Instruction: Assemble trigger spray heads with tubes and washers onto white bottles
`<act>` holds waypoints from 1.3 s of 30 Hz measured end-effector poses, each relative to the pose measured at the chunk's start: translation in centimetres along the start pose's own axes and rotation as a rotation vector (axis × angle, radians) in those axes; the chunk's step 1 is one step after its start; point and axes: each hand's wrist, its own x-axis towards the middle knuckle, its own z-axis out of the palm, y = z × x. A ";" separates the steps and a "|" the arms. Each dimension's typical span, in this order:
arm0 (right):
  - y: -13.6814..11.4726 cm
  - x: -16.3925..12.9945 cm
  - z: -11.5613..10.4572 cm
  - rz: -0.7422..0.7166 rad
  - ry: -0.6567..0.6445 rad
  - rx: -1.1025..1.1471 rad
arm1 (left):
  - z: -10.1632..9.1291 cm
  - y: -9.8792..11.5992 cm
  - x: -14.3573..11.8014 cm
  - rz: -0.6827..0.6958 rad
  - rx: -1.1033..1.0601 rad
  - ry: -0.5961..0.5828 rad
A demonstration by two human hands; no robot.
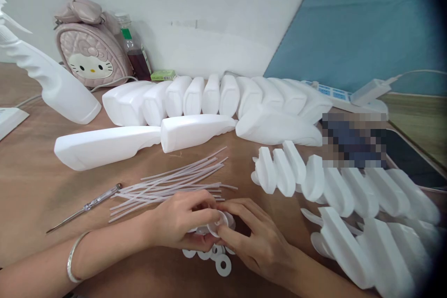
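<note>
Fingers of the left hand point(181, 219) and right hand point(260, 237) are closed on a small white part point(213, 229), near the front of the worktop point(31, 177). They hide most of it, so its whole shape cannot be told. White rings point(223, 267) lie below the hands. Behind the left hand, thin white tubes point(167, 187) lie in a loose pile, with a screwdriver point(89, 205) by their left end. A shiny bracelet point(71, 256) goes around the left wrist. Farther back, white bottles point(197, 133) lie close together, and a white spray bottle point(66, 86) stands at the left. Curved white plastic pieces point(313, 179) lie in rows at the right. A pink bag point(92, 46) sits by the wall point(209, 18).
</note>
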 end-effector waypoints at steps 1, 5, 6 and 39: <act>0.0 0.0 0.0 -0.003 0.003 0.003 | 0.0 0.1 0.0 0.008 0.012 -0.001; -0.1 0.0 0.1 -0.014 -0.007 -0.008 | -0.2 0.4 0.2 0.036 0.110 -0.015; -0.1 0.0 0.2 -0.011 -0.012 -0.008 | -0.3 0.4 0.3 0.031 0.135 -0.012; 0.9 -1.1 1.4 0.390 -0.056 -0.460 | -0.1 0.3 -0.1 0.077 0.175 0.080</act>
